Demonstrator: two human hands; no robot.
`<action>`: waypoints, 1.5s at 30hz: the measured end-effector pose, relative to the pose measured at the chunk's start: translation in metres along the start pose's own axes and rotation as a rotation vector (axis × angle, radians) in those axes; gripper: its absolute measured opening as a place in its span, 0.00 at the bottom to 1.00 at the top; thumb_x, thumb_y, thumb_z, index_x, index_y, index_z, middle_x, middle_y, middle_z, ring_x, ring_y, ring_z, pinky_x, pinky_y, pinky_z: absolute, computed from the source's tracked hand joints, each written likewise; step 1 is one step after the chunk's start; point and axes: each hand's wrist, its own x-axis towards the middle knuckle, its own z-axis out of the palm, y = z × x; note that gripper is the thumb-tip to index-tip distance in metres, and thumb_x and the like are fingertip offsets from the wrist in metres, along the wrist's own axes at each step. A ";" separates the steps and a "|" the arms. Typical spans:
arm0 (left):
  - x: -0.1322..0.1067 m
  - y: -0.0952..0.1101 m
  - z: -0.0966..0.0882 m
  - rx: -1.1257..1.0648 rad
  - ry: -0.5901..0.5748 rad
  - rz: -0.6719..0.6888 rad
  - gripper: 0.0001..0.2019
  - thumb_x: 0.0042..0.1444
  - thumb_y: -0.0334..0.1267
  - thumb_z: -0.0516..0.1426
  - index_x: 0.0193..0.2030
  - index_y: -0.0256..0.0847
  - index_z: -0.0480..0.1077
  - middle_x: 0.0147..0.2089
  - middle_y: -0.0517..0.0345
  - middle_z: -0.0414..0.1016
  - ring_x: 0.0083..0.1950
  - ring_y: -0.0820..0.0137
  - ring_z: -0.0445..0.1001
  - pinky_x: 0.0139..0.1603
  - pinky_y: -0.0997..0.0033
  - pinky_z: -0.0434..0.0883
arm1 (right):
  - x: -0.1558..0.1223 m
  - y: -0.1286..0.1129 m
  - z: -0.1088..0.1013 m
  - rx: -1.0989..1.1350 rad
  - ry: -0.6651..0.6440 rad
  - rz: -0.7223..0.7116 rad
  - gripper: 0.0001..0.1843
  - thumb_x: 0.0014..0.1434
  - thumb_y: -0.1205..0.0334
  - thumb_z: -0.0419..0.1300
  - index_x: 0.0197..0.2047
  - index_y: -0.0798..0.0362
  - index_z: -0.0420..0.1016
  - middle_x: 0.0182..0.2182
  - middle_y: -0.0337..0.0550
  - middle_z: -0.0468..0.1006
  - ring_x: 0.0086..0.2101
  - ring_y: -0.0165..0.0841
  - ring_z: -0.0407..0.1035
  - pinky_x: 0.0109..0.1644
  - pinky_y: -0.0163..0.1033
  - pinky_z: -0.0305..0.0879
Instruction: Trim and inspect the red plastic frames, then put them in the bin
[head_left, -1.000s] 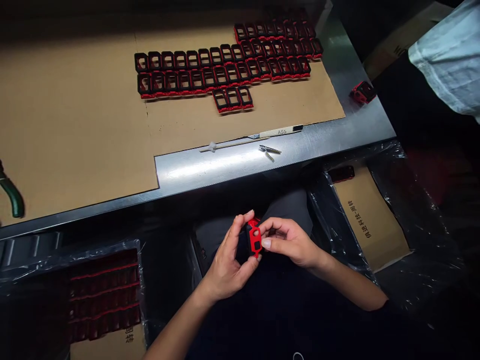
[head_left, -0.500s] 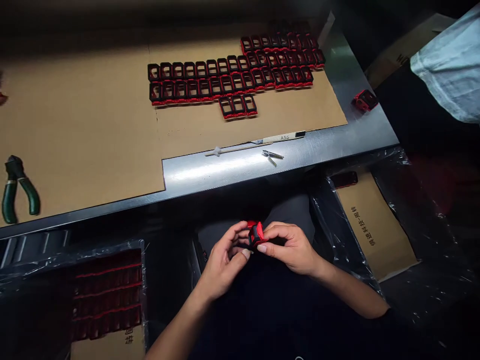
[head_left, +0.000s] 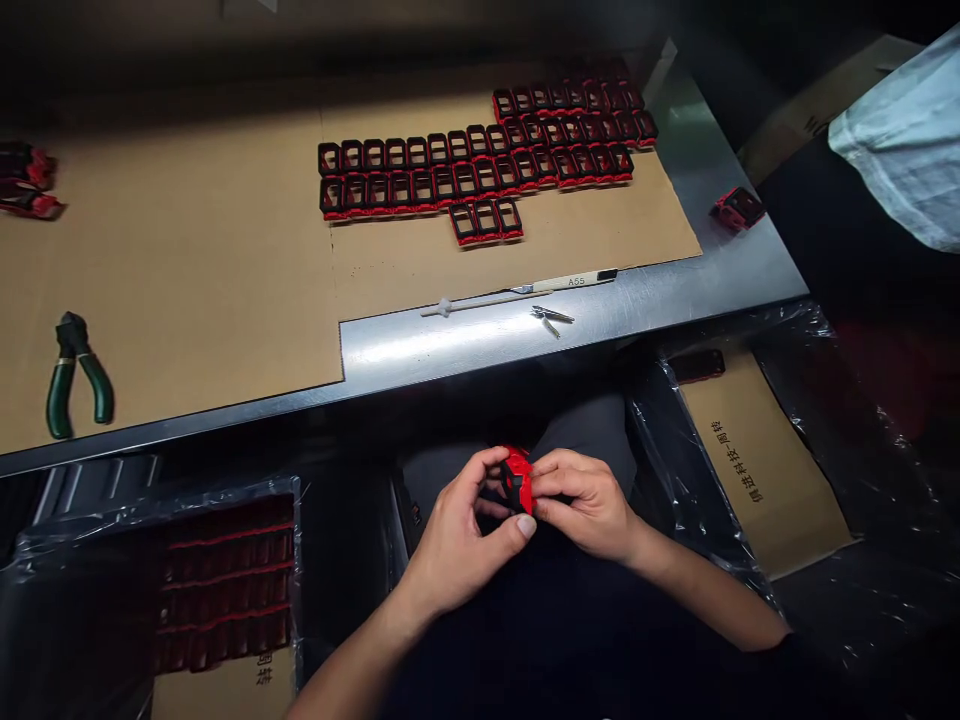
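Observation:
Above my lap, both hands hold one small red-and-black plastic frame. My left hand is closed round its left side, with the thumb at its lower edge. My right hand pinches the red right side between thumb and fingers. Parts of the piece are hidden by my fingers. Beyond my hands, rows of similar red-and-black frames stand on a cardboard sheet on the metal table. A short row of three frames sits nearer to me.
Green-handled cutting pliers lie at left. A knife marked A55, a thin stick and small metal pieces lie near the table edge. Plastic-lined boxes stand on both sides, with frames at left and cardboard at right.
The frame has been turned between my hands, showing more of its red side. My left thumb has shifted right onto its lower edge. The whole view has shifted slightly.

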 end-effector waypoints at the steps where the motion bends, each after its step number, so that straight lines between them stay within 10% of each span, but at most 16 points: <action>1: 0.000 -0.002 0.002 0.010 0.018 0.027 0.27 0.53 0.44 0.64 0.59 0.42 0.66 0.51 0.49 0.76 0.49 0.62 0.77 0.45 0.64 0.79 | 0.001 0.000 0.000 -0.031 0.011 -0.026 0.06 0.59 0.69 0.66 0.38 0.50 0.83 0.35 0.45 0.83 0.35 0.34 0.78 0.41 0.38 0.76; 21: 0.001 -0.015 0.003 0.347 0.175 0.599 0.33 0.54 0.26 0.60 0.66 0.44 0.59 0.64 0.43 0.68 0.65 0.60 0.70 0.63 0.53 0.73 | 0.007 -0.007 0.004 -0.031 0.089 -0.026 0.17 0.60 0.75 0.61 0.48 0.47 0.80 0.45 0.47 0.82 0.45 0.36 0.78 0.49 0.43 0.77; 37: 0.006 -0.027 0.003 0.516 0.188 0.691 0.48 0.57 0.27 0.60 0.76 0.42 0.33 0.64 0.36 0.70 0.63 0.56 0.74 0.59 0.48 0.75 | 0.008 -0.012 -0.004 0.526 -0.065 0.485 0.16 0.58 0.53 0.68 0.45 0.53 0.78 0.34 0.42 0.79 0.32 0.30 0.73 0.34 0.34 0.69; 45: 0.018 -0.039 0.005 0.673 0.294 0.968 0.55 0.54 0.22 0.62 0.75 0.55 0.28 0.56 0.51 0.76 0.56 0.61 0.76 0.59 0.42 0.75 | 0.012 -0.009 0.000 0.232 0.006 0.167 0.10 0.53 0.58 0.73 0.36 0.51 0.79 0.34 0.43 0.80 0.35 0.33 0.75 0.41 0.39 0.73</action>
